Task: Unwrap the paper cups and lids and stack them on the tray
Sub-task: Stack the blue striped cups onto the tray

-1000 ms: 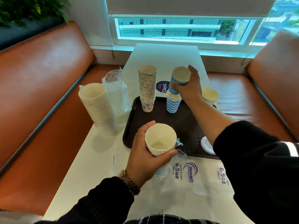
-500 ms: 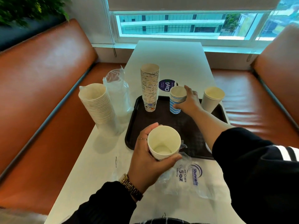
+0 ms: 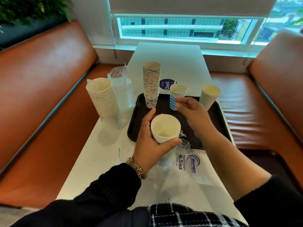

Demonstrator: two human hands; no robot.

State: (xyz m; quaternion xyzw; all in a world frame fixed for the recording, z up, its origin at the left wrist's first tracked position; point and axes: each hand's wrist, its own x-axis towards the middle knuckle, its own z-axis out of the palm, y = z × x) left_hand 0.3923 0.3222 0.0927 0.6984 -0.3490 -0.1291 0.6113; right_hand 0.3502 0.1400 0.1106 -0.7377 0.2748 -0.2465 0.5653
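Nearest: printed plastic sleeve [image 3: 188, 166] lies flat on desk [image 3: 101, 154], emptied, prob. cast off from the unwrapping. L hand [image 3: 152, 145] wraps its grip around a short nest of white cups [image 3: 165, 128], mouth up at tray's near edge, likely feeding the stacks. R hand [image 3: 190, 110] hangs over black tray [image 3: 136, 115], fingers loosely curled, pinching nothing. Behind it on tray: blue-striped stack [image 3: 177, 94], tall patterned stack [image 3: 151, 82], plain cup [image 3: 210, 95]. Off tray, left: white stack in plastic wrap [image 3: 103, 97].
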